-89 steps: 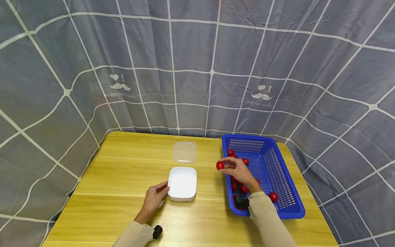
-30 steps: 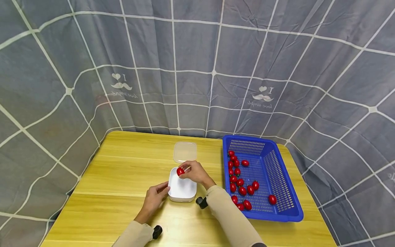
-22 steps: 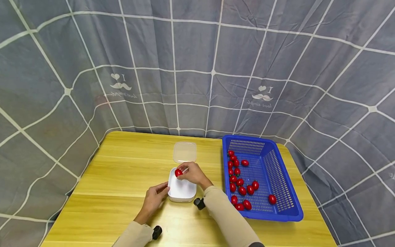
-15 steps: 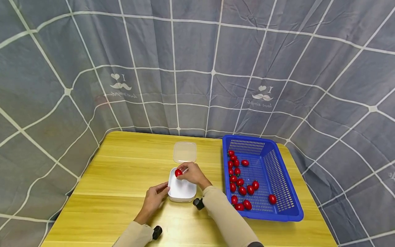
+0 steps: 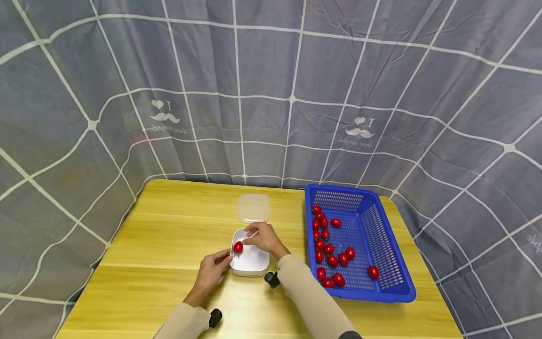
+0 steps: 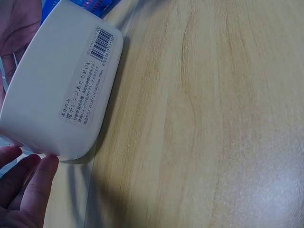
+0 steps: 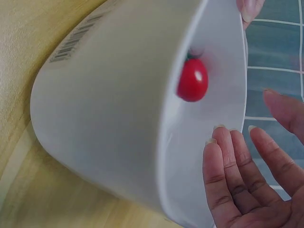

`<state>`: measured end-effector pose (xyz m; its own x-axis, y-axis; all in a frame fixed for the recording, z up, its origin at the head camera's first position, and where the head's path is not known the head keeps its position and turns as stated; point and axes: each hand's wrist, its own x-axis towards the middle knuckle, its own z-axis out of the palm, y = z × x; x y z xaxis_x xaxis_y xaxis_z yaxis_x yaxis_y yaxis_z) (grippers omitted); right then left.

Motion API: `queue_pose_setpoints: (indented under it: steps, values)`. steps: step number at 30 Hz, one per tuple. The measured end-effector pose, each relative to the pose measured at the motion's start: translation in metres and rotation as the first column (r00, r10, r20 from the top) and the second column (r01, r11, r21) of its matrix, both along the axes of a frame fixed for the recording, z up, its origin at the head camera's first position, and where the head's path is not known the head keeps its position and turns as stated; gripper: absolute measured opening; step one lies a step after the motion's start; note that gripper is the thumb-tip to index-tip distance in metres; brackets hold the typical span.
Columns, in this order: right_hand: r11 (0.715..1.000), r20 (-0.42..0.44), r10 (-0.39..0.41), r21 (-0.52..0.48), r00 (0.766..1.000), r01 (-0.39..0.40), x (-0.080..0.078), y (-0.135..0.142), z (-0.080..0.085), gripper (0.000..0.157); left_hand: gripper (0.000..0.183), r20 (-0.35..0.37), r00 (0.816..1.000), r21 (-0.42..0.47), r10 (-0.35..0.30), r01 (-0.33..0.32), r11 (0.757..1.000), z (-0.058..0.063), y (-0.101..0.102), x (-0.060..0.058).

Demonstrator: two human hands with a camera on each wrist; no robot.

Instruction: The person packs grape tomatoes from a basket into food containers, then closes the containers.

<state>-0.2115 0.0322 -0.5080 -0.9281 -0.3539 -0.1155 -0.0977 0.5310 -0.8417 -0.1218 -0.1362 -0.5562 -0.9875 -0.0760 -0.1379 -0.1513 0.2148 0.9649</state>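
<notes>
In the head view a white square plastic container (image 5: 251,261) stands on the table. My left hand (image 5: 211,273) holds it at its left side; in the left wrist view, fingers (image 6: 40,187) touch its outer wall, which bears a barcode label (image 6: 88,71). My right hand (image 5: 262,238) is over the container with fingers apart and nothing between them. One red cherry tomato (image 5: 238,247) is inside, near the left wall. The right wrist view has the tomato (image 7: 193,80) with its green stem end, away from the spread right fingers (image 7: 216,175).
A blue perforated basket (image 5: 383,230) with several red tomatoes (image 5: 332,260), mostly along its left side, stands at the right of the wooden table (image 5: 169,235). Behind the container lies a clear flat lid (image 5: 253,208). A grey checked curtain (image 5: 267,117) hangs around the table.
My right hand carried a tomato from the basket leftward to the container and has let it go. The tomato now sits inside, nearer the left wall. My left hand stays at the container.
</notes>
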Motion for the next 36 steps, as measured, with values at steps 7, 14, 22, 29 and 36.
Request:
queue_pose_setpoints:
  steps: [7, 14, 22, 29, 36]
  values:
    - [1.0, -0.012, 0.011, -0.01, 1.0, -0.011, -0.001, 0.003, 0.006, 0.029, 0.034, 0.007, 1.0, 0.025, -0.014, 0.013, 1.0, 0.002, -0.001, 0.002]
    - [1.0, -0.023, 0.02, -0.006, 1.0, -0.02, -0.002, 0.009, 0.017, 0.031, 0.032, 0.0, 1.0, 0.007, -0.007, 0.007, 1.0, 0.001, 0.0, 0.002]
    - [1.0, -0.045, 0.024, -0.012, 0.999, -0.025, 0.0, 0.019, 0.029, 0.028, 0.032, 0.007, 1.0, 0.008, -0.003, 0.003, 1.0, 0.0, -0.001, 0.001]
    - [0.999, -0.076, 0.033, -0.025, 0.997, -0.035, 0.004, 0.029, 0.046, 0.029, 0.033, 0.006, 1.0, 0.002, -0.005, 0.005, 1.0, 0.0, -0.001, 0.001]
    - [0.999, -0.064, -0.005, -0.039, 0.998, 0.002, 0.004, 0.04, 0.059, 0.031, 0.033, 0.005, 1.0, -0.013, -0.004, 0.004, 1.0, 0.0, -0.001, 0.001]
